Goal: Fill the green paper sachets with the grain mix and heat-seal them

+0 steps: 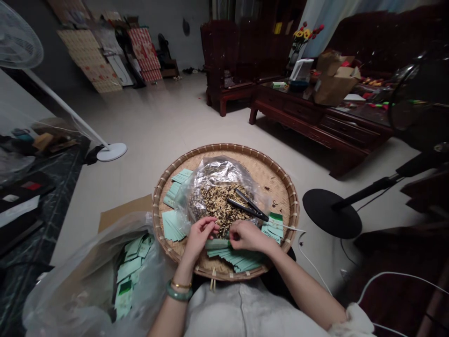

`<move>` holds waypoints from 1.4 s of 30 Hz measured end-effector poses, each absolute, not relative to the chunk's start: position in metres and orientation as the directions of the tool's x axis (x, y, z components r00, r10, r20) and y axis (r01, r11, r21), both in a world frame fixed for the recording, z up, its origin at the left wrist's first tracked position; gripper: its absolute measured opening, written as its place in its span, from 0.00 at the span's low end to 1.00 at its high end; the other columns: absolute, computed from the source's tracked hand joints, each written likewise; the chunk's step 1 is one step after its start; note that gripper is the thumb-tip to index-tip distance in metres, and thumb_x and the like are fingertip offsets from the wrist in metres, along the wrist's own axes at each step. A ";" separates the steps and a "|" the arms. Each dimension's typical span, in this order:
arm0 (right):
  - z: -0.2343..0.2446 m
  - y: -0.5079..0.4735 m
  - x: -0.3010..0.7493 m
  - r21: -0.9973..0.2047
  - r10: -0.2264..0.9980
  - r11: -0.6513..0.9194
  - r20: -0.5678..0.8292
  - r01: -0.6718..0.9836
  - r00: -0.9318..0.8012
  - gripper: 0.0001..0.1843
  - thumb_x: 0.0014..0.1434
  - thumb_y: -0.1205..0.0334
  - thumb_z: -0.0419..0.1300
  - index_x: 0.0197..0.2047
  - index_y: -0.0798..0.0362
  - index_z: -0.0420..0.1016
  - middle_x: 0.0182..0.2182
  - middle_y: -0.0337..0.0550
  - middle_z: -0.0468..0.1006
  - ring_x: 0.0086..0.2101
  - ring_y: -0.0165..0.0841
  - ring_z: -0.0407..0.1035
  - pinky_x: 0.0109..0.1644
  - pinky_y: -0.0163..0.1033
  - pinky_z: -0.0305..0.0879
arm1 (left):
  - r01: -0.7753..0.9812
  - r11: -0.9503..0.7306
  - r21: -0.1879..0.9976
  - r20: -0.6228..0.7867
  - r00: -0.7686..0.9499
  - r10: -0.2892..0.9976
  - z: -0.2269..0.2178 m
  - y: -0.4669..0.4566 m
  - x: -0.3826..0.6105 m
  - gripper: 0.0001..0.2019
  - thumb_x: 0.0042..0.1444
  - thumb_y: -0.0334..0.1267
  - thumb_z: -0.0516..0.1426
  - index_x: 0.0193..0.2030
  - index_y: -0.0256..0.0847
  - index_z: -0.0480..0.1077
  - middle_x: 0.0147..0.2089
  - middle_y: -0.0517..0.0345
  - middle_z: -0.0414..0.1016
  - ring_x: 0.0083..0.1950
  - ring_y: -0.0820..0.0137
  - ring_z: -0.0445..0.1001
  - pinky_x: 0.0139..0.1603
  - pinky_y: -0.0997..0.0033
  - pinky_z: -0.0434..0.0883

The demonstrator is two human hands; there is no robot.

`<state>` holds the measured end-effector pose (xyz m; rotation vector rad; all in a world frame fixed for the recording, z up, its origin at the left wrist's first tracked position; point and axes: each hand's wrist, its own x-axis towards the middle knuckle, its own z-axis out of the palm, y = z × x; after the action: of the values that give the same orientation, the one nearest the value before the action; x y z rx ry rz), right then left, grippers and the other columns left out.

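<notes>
My right hand (244,235) is closed, its fingers pinching one end of a pale green packet (216,244) at the front of a round woven bamboo tray (224,149). My left hand (202,232) hovers just above the packet's other end with thumb and fingertips drawn together; whatever lies between them is too small to make out. Behind both hands, an open clear plastic bag (215,171) holds a loose mix of pale and dark bits (219,201). A black hair straightener (249,207) rests on it. Fanned flat packets (240,259) lie under my right wrist.
More green packets (172,225) line the tray's left side, and others (273,227) its right. A large plastic bag (80,276) with packets stands at left. A white cord (312,262) trails right, near a black fan base (331,214). A white fan base (111,152) stands left.
</notes>
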<state>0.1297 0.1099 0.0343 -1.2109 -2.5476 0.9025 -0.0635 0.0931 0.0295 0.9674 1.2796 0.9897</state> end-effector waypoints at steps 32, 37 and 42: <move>0.050 0.109 0.140 -0.789 0.826 0.346 0.000 0.508 -0.564 0.25 0.52 0.65 0.63 0.54 0.51 0.68 0.45 0.48 0.75 0.40 0.36 0.70 0.46 0.42 0.65 | 0.288 -0.020 0.957 -0.009 0.099 0.995 0.026 0.084 -0.050 0.19 0.50 0.31 0.56 0.51 0.41 0.70 0.37 0.55 0.78 0.37 0.69 0.76 0.41 0.68 0.73; 0.047 0.112 0.128 -0.919 0.851 0.216 0.011 0.330 -0.525 0.19 0.57 0.68 0.55 0.51 0.51 0.73 0.46 0.47 0.76 0.39 0.35 0.72 0.40 0.39 0.69 | 0.264 -0.037 0.964 0.011 0.100 0.995 0.034 0.085 -0.050 0.23 0.48 0.32 0.58 0.53 0.41 0.67 0.38 0.55 0.75 0.39 0.69 0.74 0.45 0.66 0.72; 0.040 0.112 0.130 -0.929 0.870 0.174 -0.010 0.327 -0.492 0.13 0.57 0.67 0.56 0.44 0.53 0.78 0.39 0.45 0.78 0.38 0.34 0.72 0.41 0.38 0.68 | 0.279 -0.019 0.960 -0.027 0.162 0.986 0.031 0.084 -0.055 0.28 0.47 0.30 0.58 0.57 0.42 0.63 0.39 0.56 0.74 0.42 0.69 0.73 0.49 0.64 0.69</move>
<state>0.1301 0.1122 0.0401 -1.1254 -1.9144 1.3060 -0.0554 0.0836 0.0308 1.4837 1.2868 0.9343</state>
